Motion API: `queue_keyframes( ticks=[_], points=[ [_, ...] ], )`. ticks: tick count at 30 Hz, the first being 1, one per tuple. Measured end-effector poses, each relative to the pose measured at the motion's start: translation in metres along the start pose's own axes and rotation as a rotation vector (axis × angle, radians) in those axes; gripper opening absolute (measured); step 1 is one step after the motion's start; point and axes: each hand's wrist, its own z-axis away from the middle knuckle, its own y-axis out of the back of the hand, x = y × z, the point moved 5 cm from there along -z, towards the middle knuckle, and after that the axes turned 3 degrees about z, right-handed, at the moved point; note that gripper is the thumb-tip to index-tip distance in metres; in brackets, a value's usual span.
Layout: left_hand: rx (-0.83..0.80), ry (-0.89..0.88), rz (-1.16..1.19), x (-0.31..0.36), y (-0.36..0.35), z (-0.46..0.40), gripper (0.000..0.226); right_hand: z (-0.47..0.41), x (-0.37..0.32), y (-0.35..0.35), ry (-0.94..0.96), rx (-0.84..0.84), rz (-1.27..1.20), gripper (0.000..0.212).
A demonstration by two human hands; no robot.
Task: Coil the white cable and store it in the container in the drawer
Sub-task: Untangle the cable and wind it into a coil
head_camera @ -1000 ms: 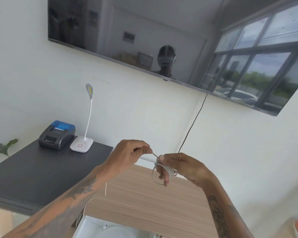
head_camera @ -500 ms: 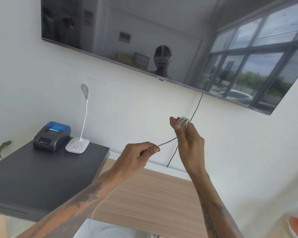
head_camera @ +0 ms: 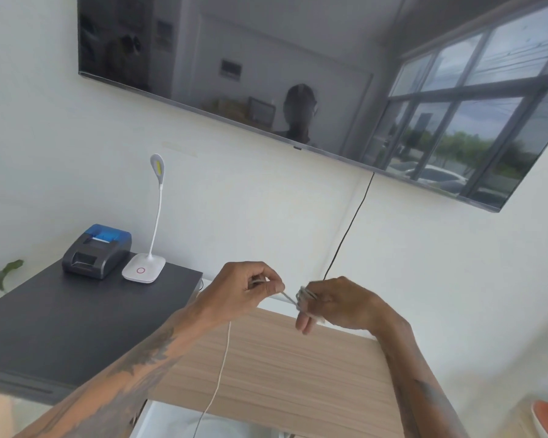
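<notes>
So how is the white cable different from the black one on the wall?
The white cable is held by both hands, pinched by the left hand and looped around the right hand's fingers; nobody touches the black cable. The white cable is partly coiled with a loose tail hanging down, while the black cable hangs in one fairly straight line from the TV. Both are thin.

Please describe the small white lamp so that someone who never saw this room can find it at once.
Under the wall television stands a dark cabinet. At its back edge, right of the black printer, is the lamp: white, thin-necked, red ring on its base.
</notes>
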Motion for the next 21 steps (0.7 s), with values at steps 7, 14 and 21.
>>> queue_keyframes(
  ticks=[7, 14, 21],
  points=[
    [-0.033, -0.119, 0.017, 0.021, -0.008, 0.004, 0.031, 0.025, 0.002, -0.002, 0.312, -0.423, -0.636, 0.033],
    [0.034, -0.012, 0.388, 0.028, -0.006, 0.007, 0.025, 0.051, -0.014, 0.017, 0.804, -0.469, -1.583, 0.032],
    [-0.005, 0.176, 0.651, 0.024, -0.03, 0.016, 0.034, 0.051, -0.028, 0.035, 0.755, 0.431, -1.871, 0.038]
  ],
)
